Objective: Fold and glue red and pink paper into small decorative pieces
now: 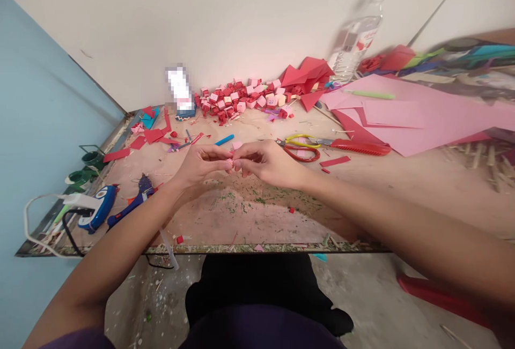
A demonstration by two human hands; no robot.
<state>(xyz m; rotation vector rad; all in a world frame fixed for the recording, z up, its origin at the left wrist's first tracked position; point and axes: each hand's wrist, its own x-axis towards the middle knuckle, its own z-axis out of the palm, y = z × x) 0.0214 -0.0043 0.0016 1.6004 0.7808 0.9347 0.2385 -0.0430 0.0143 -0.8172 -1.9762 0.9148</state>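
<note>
We pinch a small pink paper piece (230, 162) between the fingertips of both hands, the left hand (204, 160) gripping from one side and the right hand (263, 164) from the other. It sits above the middle of the tabletop (362, 199), and we cannot tell its exact shape, as the fingers mostly cover it. Something so small seems to call for thumbs and fingertips rather than palms, so that both sides stay under control.

Just to the right lie the scissors (301, 148) and a red-handled cutter (362, 147), probably kept there for easy reach. The heap of small red and pink paper cubes (241, 99) rests toward the wall, perhaps to leave working space in front of us. Large pink sheets (442, 129) spread at the right, where there is room for them. On the left, the glue gun (131, 207) lies beside our forearm, likely to stay handy.
</note>
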